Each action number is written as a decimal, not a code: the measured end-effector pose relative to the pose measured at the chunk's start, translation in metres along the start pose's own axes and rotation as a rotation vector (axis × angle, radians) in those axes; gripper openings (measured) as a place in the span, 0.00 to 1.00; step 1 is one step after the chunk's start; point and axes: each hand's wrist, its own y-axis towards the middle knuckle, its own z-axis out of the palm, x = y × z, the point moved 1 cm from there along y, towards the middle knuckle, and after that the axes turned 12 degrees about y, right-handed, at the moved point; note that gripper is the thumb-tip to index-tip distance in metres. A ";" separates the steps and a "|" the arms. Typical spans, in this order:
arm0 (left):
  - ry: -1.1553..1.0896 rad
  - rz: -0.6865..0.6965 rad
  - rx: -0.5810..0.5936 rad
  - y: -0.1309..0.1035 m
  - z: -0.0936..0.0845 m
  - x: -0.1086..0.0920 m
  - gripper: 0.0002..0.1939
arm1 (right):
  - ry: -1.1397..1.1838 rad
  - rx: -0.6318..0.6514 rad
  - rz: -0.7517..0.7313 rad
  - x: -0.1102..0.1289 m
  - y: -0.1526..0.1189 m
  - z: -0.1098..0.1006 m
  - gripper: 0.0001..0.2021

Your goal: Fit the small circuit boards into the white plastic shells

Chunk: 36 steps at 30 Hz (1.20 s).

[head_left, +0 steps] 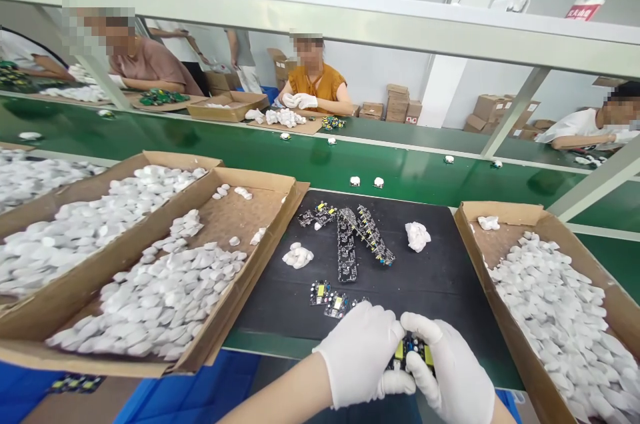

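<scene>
White-gloved, my left hand and my right hand meet at the front edge of a black mat. Between them they grip a small circuit board piece with yellow and blue parts; the fingers cover much of it. Just beyond my left hand lie two loose circuit boards. Farther up the mat, long strips of joined boards lie across each other beside a smaller cluster. A white clump rests left of the strips, and another white clump is on the right.
Cardboard trays of small white pieces stand left and right. Behind the mat runs a green conveyor carrying several small pieces. A white frame bar crosses above. Co-workers sit opposite, one with gloved hands. Blue bins are below.
</scene>
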 end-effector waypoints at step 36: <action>-1.238 -0.730 -0.675 -0.011 0.022 0.083 0.24 | 0.061 -0.128 0.484 -0.039 0.080 0.015 0.19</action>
